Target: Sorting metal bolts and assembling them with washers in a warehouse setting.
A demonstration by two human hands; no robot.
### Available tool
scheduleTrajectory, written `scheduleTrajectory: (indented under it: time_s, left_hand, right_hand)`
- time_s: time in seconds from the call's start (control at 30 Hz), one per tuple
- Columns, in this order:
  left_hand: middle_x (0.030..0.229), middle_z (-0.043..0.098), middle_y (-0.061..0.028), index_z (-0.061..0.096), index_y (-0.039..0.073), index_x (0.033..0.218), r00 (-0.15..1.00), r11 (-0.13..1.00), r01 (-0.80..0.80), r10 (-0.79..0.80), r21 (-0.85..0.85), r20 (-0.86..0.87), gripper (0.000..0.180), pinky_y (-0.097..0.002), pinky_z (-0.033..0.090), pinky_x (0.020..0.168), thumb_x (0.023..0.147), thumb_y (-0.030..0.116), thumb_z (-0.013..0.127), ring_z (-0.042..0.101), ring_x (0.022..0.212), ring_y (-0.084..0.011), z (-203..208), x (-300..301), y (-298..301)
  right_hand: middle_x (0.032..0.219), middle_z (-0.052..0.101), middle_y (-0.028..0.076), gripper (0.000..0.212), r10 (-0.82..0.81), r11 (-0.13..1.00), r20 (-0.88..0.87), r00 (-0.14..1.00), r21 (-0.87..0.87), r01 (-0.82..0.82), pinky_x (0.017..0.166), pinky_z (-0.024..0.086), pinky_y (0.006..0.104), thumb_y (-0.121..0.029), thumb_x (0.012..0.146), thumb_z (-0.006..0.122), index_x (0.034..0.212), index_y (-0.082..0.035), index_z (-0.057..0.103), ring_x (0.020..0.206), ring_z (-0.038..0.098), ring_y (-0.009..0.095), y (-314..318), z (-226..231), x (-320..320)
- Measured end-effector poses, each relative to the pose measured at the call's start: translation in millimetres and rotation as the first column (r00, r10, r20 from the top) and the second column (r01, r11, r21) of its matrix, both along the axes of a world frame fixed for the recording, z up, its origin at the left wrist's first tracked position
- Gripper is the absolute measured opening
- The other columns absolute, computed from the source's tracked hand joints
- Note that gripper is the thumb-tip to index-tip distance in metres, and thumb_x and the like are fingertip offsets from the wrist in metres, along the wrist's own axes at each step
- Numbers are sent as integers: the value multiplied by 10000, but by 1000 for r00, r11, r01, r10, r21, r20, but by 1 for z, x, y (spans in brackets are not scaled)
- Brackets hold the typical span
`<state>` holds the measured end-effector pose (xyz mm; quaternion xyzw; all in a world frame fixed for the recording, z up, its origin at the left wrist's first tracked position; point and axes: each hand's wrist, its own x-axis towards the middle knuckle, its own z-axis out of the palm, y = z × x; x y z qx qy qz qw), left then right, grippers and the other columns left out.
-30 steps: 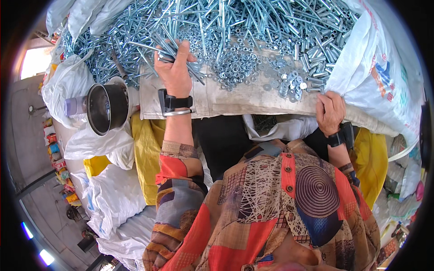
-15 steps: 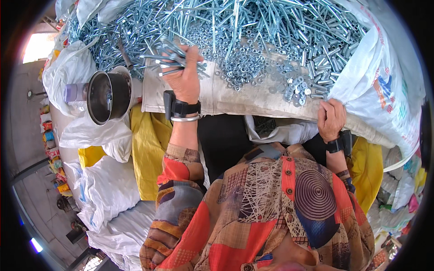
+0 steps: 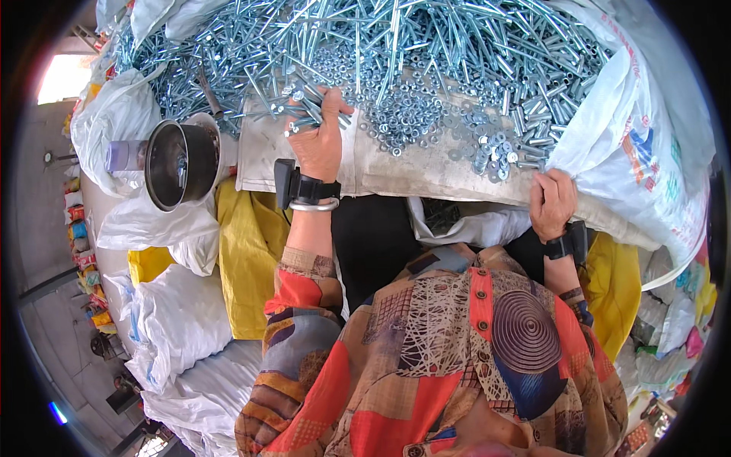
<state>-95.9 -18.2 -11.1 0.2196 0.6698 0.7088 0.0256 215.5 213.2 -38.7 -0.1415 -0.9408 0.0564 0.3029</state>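
Note:
A bundle of long silvery bolts (image 3: 308, 105) lies across the fingers of my left hand (image 3: 316, 148), which is closed around it with the thumb up. This hand is above the near edge of a pale cloth (image 3: 297, 171). My right hand (image 3: 554, 204) rests at the cloth's edge on the right, beside a white woven sack (image 3: 609, 137). Its fingers are curled, and what they hold, if anything, is hidden. Between the hands lie a heap of nuts (image 3: 407, 114) and a patch of flat washers (image 3: 495, 152). Short metal sleeves (image 3: 537, 126) are piled near the sack.
A large heap of long bolts (image 3: 343, 34) covers the far side. On the left a dark round pot (image 3: 183, 164) is tipped sideways, with a few metal pieces inside. White sacks (image 3: 183, 320) and yellow cloth (image 3: 247, 259) lie at the left and below the worktop.
My left hand has come down slightly toward me, and the bolts in it are turned more end-on. My right hand stays at the cloth's edge.

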Motion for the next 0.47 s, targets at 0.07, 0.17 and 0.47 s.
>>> scheduleTrajectory:
  time_s: [0.07, 0.17, 0.47]
  left_hand:
    - [723, 668, -32, 604, 38, 927, 1000, 997, 23, -24, -75, -4, 78, -266, 472, 653, 952, 105, 633, 609, 684, -98, -1, 3, -1]
    - [728, 672, -31, 604, 35, 932, 999, 987, 35, -32, -158, 24, 112, -278, 478, 677, 949, 137, 648, 613, 697, -101, -26, 2, 0]
    - [786, 714, -81, 599, -12, 1055, 973, 975, 217, -220, -53, -65, 219, -288, 494, 681, 959, 181, 637, 650, 700, -146, 21, 38, 5]
  right_hand:
    - [928, 596, 111, 239, 4, 1000, -6, 1000, 3, -4, 708, 465, 415, -20, 748, 672, 983, -65, 658, 834, 606, 311, 0, -1, 2]
    - [932, 599, 111, 242, -14, 1000, -15, 1000, 5, 14, 713, 466, 416, -15, 743, 673, 979, -65, 657, 843, 608, 310, 1, -2, 1]
    - [946, 610, 114, 252, 14, 1000, -77, 997, 0, -14, 749, 473, 424, -36, 754, 684, 1000, -80, 654, 873, 619, 315, 7, -11, 0]
